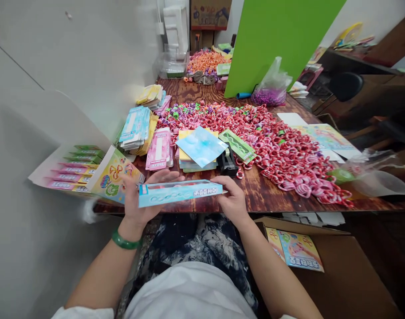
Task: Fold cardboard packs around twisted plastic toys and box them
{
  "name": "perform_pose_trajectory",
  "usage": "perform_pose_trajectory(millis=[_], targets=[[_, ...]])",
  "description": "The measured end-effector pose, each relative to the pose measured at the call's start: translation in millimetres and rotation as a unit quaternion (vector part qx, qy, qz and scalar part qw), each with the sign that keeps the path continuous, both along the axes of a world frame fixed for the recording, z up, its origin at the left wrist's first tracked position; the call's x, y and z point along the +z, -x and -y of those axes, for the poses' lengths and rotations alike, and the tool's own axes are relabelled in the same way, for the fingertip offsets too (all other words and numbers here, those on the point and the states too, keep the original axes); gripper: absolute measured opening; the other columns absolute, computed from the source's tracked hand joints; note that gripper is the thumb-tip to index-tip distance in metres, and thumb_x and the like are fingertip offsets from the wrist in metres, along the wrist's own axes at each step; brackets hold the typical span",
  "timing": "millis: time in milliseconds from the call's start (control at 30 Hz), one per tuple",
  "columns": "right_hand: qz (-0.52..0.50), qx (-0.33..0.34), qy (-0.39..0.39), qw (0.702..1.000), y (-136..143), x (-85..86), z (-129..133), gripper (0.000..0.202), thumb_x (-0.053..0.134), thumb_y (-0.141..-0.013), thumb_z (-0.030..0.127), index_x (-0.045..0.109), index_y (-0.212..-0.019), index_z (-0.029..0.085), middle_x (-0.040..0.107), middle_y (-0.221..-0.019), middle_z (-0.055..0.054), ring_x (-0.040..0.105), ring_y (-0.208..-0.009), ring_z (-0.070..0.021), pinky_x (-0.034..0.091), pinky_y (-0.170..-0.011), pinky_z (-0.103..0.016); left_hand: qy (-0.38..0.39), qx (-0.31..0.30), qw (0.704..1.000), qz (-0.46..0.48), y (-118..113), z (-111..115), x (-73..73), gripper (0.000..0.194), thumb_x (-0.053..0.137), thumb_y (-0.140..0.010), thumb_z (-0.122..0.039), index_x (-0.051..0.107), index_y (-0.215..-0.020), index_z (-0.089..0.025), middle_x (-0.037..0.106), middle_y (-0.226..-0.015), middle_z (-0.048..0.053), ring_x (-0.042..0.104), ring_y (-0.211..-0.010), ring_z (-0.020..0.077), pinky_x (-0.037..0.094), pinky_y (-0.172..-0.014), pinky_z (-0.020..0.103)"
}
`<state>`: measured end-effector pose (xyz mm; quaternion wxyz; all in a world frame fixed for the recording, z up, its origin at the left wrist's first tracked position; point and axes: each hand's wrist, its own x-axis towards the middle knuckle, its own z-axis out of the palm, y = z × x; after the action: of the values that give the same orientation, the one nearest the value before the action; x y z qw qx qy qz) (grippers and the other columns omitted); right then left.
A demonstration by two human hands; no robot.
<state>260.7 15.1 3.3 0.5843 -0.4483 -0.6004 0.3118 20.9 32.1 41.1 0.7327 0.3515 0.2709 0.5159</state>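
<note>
A narrow light-blue cardboard box (180, 193) with a chain picture and a window on top lies level between my two hands at the table's front edge. My left hand (139, 201), with a green bangle on its wrist, supports the left end, thumb up at the side and fingers stretched behind the box. The fingers of my right hand (233, 200) pinch the right end. Just beyond are a blue sheet (202, 146) on a stack of flat cards, a black tape dispenser (227, 162), a green box (237, 145) and flat pink boxes (159, 149).
A heap of red and pink rings (282, 150) covers much of the table. Left stands a display carton (111, 177) with green and pink boxes in rows. Blue flat boxes (135, 126) are stacked by the wall. An open brown carton (351, 266) is below right; a green panel (272, 40) stands behind.
</note>
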Motion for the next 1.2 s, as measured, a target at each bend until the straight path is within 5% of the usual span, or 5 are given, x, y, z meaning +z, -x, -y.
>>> perform_pose_trajectory(millis=[300, 700, 800, 933, 1200], targets=[[0.204, 0.058, -0.184, 0.96, -26.1, 21.1, -5.1, 0.046, 0.052, -0.088, 0.005, 0.064, -0.123, 0.032, 0.059, -0.129, -0.009, 0.06, -0.118, -0.022, 0.054, -0.098, -0.04, 0.049, -0.356, 0.928, -0.094, 9.5, -13.5, -41.2, 0.091, 0.087, -0.06, -0.037, 0.049, -0.14, -0.017, 0.065, -0.127, 0.014, 0.063, -0.114, 0.0326, 0.051, -0.092, 0.038], [0.264, 0.063, -0.159, 0.949, -26.0, 13.0, -8.1, 0.043, 0.044, -0.09, 0.009, 0.071, -0.113, 0.034, 0.062, -0.131, -0.005, 0.052, -0.126, -0.0242, 0.048, -0.101, -0.05, -0.011, -0.189, 0.958, -0.216, -40.4, -7.5, -38.9, 0.051, 0.082, -0.069, -0.026, 0.064, -0.116, -0.021, 0.073, -0.108, 0.003, 0.068, -0.093, 0.0193, 0.054, -0.081, 0.028], [0.209, 0.025, -0.087, 0.974, -40.9, 7.8, -19.9, 0.038, 0.046, -0.09, 0.016, 0.069, -0.117, 0.029, 0.06, -0.134, -0.008, 0.056, -0.12, -0.0242, 0.051, -0.094, -0.044, -0.009, -0.16, 0.959, -0.233, -37.0, -10.4, -36.8, 0.047, 0.081, -0.071, -0.029, 0.064, -0.114, -0.021, 0.073, -0.106, 0.004, 0.069, -0.09, 0.0195, 0.055, -0.079, 0.028], [0.106, -0.233, 0.12, 0.959, -76.7, -7.1, -56.2, 0.027, 0.059, -0.08, 0.034, 0.071, -0.098, 0.018, 0.069, -0.1, -0.011, 0.062, -0.091, -0.0243, 0.05, -0.08, -0.038, -0.014, -0.088, 0.968, -0.233, -28.9, -17.0, -33.5, 0.045, 0.082, -0.071, -0.033, 0.064, -0.111, -0.022, 0.075, -0.093, 0.002, 0.069, -0.081, 0.018, 0.057, -0.073, 0.027], [-0.001, -0.149, 0.326, 0.934, -100.8, -24.2, -99.0, 0.028, 0.078, -0.051, 0.042, 0.066, -0.057, 0.017, 0.051, -0.048, 0.002, 0.044, -0.048, -0.0123, 0.038, -0.052, -0.03, -0.039, -0.023, 0.963, -0.266, -26.0, -21.6, -40.9, 0.047, 0.083, -0.069, -0.034, 0.065, -0.11, -0.02, 0.075, -0.102, 0.004, 0.07, -0.087, 0.0192, 0.058, -0.075, 0.028]])
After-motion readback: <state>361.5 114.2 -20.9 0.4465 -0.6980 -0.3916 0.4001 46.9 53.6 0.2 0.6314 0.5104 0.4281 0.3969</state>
